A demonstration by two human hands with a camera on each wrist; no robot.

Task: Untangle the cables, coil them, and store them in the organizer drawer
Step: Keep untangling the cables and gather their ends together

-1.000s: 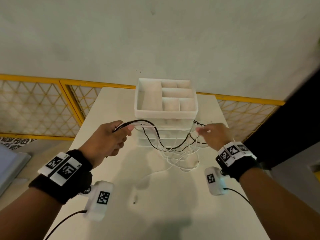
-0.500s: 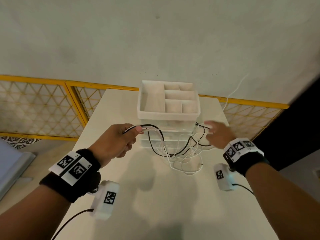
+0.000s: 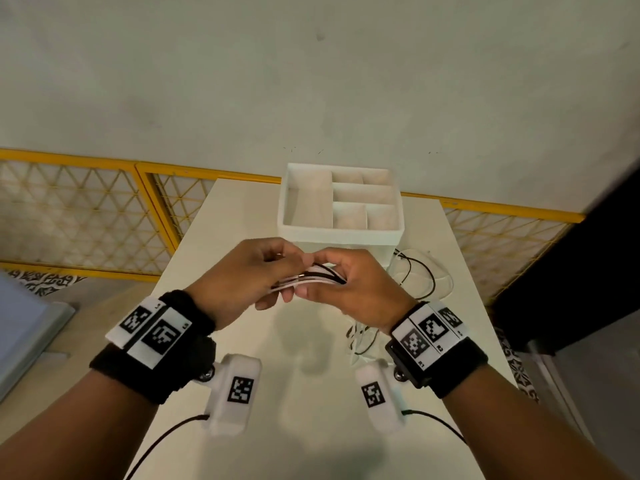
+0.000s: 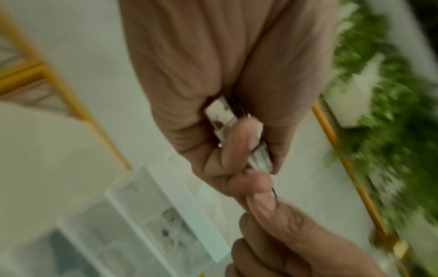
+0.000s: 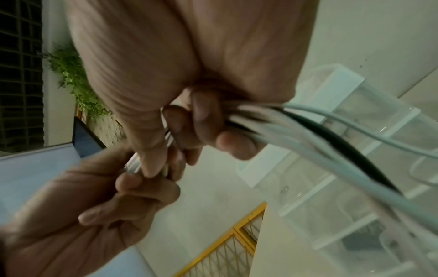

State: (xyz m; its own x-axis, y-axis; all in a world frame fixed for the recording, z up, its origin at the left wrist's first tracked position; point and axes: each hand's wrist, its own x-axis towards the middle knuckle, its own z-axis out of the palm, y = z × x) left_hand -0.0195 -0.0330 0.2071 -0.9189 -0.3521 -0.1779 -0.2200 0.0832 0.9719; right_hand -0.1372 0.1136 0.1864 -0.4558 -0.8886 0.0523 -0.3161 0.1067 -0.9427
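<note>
A bundle of white and black cables runs between my two hands, held above the white table just in front of the white organizer. My left hand pinches the bundle's left end, where plug ends show between thumb and fingers. My right hand curls round the same strands. Loose loops trail from it to the table on the right. The organizer's top tray has several open compartments with nothing in them; clear drawers sit below.
A yellow mesh fence runs behind the table. A grey-blue surface lies at the far left. More cable slack lies under my right wrist. A dark panel stands at the right.
My hands were apart with the tangled cables stretched between them. They have come together in front of the organizer, and the strands are now gathered into one bundle held by both.
</note>
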